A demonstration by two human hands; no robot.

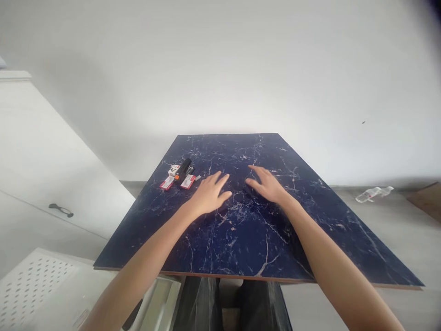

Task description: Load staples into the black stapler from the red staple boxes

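My left hand [211,194] is over the middle of a dark blue, marble-patterned tabletop [234,243], fingers spread and holding nothing. Facing it, my right hand [268,185] is also open, its fingers apart and nothing in its grasp. Left of my left hand lies a small group of things. In it are a black object with an orange end [183,169], possibly a stapler, a red-and-white box [188,181], a second red-and-white box [167,183] and a white box [174,170]. A small grey piece [198,178] lies closest to my left fingers. Whether my hands touch the tabletop I cannot tell.
A pale wall [227,69] rises behind the table. To the left stands a white cabinet [41,151] with a dark handle [61,210]. A clear plastic bottle [374,194] lies on the floor at right, near a brown box-like edge [427,201].
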